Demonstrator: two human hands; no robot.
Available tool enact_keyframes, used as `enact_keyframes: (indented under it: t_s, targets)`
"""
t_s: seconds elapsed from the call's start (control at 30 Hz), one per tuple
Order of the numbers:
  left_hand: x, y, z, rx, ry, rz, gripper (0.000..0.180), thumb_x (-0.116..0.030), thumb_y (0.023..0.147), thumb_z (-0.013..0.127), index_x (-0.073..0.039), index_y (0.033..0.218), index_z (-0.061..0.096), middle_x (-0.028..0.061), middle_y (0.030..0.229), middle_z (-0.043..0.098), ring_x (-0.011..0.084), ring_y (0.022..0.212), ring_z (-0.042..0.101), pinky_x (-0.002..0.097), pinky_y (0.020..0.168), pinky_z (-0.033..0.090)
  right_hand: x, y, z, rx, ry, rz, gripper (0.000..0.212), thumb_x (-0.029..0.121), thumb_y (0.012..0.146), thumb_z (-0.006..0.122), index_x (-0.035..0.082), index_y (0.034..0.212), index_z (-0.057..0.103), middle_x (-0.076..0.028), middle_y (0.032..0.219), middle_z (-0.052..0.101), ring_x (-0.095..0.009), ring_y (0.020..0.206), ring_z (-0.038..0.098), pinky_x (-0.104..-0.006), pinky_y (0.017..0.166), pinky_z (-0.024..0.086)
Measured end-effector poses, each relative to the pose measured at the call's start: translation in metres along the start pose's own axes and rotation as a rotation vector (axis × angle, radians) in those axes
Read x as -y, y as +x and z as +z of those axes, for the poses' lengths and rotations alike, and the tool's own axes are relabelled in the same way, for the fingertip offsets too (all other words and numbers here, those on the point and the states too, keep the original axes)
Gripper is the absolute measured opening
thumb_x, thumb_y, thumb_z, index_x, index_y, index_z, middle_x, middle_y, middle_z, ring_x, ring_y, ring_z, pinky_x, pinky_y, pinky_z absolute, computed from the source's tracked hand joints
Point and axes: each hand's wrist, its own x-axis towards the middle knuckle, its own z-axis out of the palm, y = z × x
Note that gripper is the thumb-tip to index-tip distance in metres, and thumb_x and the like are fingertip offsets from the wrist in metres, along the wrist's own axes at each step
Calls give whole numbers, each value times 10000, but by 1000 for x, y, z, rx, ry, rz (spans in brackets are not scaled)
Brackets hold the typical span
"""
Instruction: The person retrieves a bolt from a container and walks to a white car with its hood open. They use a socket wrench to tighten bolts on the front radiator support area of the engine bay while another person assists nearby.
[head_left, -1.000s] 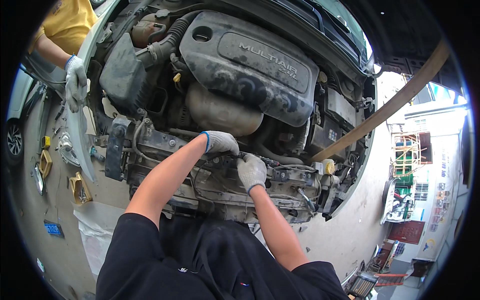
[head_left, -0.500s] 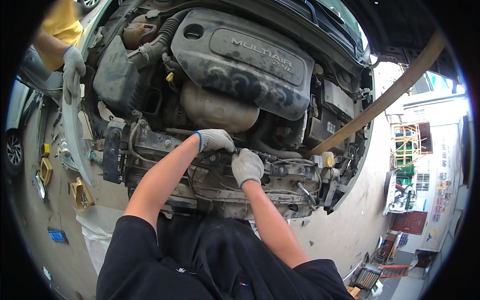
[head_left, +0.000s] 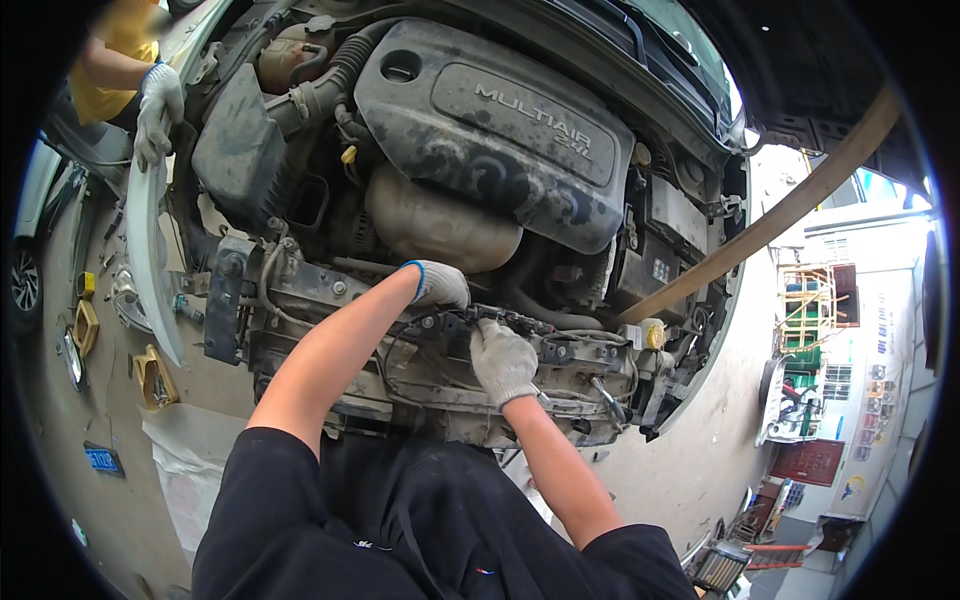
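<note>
Both my hands, in pale knitted work gloves, work at the front cross-member (head_left: 320, 285) of an opened car's engine bay. My left hand (head_left: 441, 286) bends over a small dark mechanism (head_left: 490, 314) in the middle of this bar, its fingers curled down and partly hidden. Just to the right and nearer, my right hand (head_left: 503, 362) points its bent fingers at the same dark part. Whatever the fingertips pinch is too small and covered to name. Behind them lie a rounded metal heat shield (head_left: 440, 225) and the dusty engine cover (head_left: 500, 130).
A wooden pole (head_left: 770, 230) slants from the bay's right side up to the raised hood (head_left: 800, 60). At the far left, a co-worker's gloved hand (head_left: 158, 115) holds a long pale curved panel (head_left: 150, 260). Loose parts and a plastic sheet (head_left: 190, 460) lie on the floor.
My right hand has drawn back a little toward me and right, uncovering more of the dark mechanism. My left hand stays at the bar. The view has shifted slightly.
</note>
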Motion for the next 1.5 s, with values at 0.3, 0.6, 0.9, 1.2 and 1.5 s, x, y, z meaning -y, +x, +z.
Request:
enact_keyframes:
  t_s: [0.3,0.6,0.9,1.2,1.5]
  targets:
    - [-29,-1,-1,-47,-81,-282,414,-223,760,660,-97,1135,782,145,1127,759,307,1032,710,382,925,540,9,-5,22,77,-108,-68,324,346,992,508,90,1129,651,-92,851,725,-282,732,728,-467,574,567]
    - [-52,-18,-10,-131,-253,-435,420,-168,738,654,-109,1131,787,151,1094,765,300,1007,716,385,904,548,6,-7,30,-17,-51,-76,310,355,982,527,95,1091,657,-103,816,722,-288,696,721,-465,561,561]
    - [-51,-29,-14,-148,-405,-420,417,-141,733,656,-81,1124,789,152,1079,764,285,973,706,380,890,546,-13,9,-40,-58,496,103,253,313,902,690,73,931,766,-180,845,730,-336,855,720,-424,757,550]
    - [-28,-17,-16,40,-603,-452,432,-193,800,726,-147,1229,751,76,1004,729,208,818,615,369,734,521,-51,100,-47,159,513,-80,366,235,874,582,-7,1102,734,-244,1038,730,-359,1044,696,-427,951,519]
    - [-46,-21,-29,100,-348,-406,497,-285,801,730,-151,1280,709,68,1122,730,200,936,651,390,790,536,-36,131,-39,512,351,-107,365,299,848,684,16,1073,732,-213,1087,731,-366,1086,671,-438,959,514]
